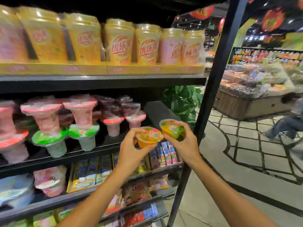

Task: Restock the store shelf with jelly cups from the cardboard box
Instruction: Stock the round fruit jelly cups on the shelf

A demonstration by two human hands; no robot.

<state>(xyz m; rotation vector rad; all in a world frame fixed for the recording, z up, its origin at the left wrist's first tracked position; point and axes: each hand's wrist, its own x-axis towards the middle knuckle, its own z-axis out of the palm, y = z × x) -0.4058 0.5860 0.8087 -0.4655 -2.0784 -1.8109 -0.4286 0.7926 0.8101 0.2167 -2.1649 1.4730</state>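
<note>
Two orange jelly cups are held up in front of the middle shelf (105,146). My left hand (131,148) grips one orange jelly cup (150,136) by its rim and base, lid tilted toward me. Beside it, my right hand (185,143) grips a second orange jelly cup (171,128) with a green and orange lid. The two cups nearly touch. Both are in front of a bare stretch at the shelf's right end. Pink and green stacked jelly cups (82,122) stand to the left on that shelf. The cardboard box is out of view.
Tall yellow drink cups (119,43) fill the shelf above. Small drink cartons (165,153) line the shelf below. The black shelf post (213,89) runs down at the right. Beyond it is a tiled aisle, a seated person (288,122) and a produce counter (252,95).
</note>
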